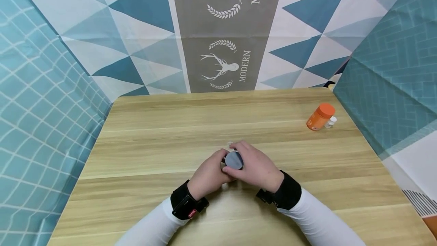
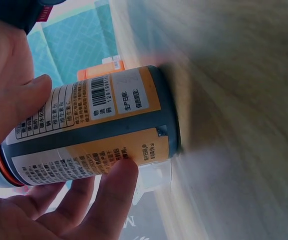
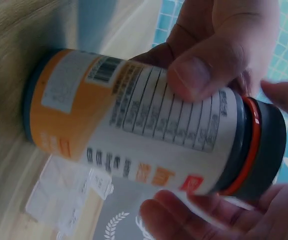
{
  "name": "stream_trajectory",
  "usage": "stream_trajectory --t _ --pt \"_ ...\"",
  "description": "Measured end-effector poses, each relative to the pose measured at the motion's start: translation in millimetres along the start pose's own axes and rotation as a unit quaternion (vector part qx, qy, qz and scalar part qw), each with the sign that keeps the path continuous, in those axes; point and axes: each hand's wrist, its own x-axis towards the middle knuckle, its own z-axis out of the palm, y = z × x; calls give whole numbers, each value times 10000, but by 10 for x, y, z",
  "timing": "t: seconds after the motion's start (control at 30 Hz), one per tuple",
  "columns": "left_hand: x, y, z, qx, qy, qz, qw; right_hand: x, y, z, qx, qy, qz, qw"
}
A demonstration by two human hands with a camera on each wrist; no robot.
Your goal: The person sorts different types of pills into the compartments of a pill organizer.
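A dark grey supplement bottle (image 3: 99,100) with an orange-and-white label stands on the table between the hands. My left hand (image 1: 209,174) grips its body, thumb on one side and fingers on the other. Around the bottle's dark cap (image 1: 234,160) curl the thumb and fingers of my right hand (image 1: 257,165). An orange ring (image 3: 248,150) shows just under the cap, which sits on the bottle. Close behind the bottle lies a clear plastic case (image 3: 59,195) with compartments, mostly hidden by the hands in the head view.
At the table's far right stand an orange jar (image 1: 321,117) and a small white-capped bottle (image 1: 330,122), side by side. The wooden table (image 1: 143,143) meets patterned cloths at its back and sides.
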Motion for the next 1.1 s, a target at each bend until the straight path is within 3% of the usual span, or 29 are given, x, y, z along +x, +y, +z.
stream_trajectory --t 0.1,0.2,0.3,0.47,0.67,0.9,1.0,1.1 --pt "-9 -10 -4 -110 -30 22 9999 -11 60 -101 174 -312 -658 9972" --pt "-15 -16 -17 -315 -106 11 9994 -14 93 -229 59 -754 -1439 9867" --pt "-12 -31 -21 -490 -208 -51 9986 0 90 -322 -212 -1248 -1740 9766" --pt "-4 -45 -19 -622 -259 -37 9977 49 39 -388 -486 -1432 -1490 9772" --pt "-8 -43 -26 -594 -293 -51 9978 71 -54 -308 -905 -817 -595 9908" --pt "-10 -31 -38 -750 -292 -73 9967 94 -87 -190 -1635 -269 140 9861" --pt "-17 -31 -41 -770 -272 -81 9966 101 -85 -270 -1404 -338 -222 9893" --pt "-17 -40 -40 -725 -255 17 9970 98 -104 -392 -1036 -792 -1076 9856"
